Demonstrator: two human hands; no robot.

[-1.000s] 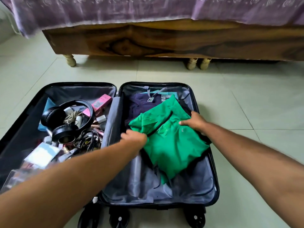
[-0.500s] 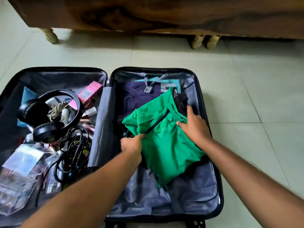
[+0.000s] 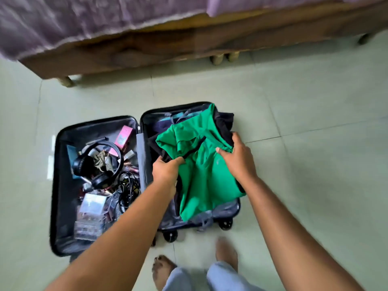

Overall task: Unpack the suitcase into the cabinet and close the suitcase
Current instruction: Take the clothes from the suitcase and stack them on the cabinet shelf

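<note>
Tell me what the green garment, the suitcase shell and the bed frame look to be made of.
Green garment: soft matte cloth, probably cotton or a knit blend; it folds and droops where both hands grip it.
Suitcase: hard glossy black shell, likely moulded plastic, with a grey fabric lining; the rim keeps its shape and catches light.
Bed frame: dark polished wood, judging by the grain, though blurred.

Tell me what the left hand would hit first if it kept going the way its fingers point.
The left hand points up-right into the green garment it already grips; past that bunch, likely the dark clothes beneath, though depth is unclear.
</note>
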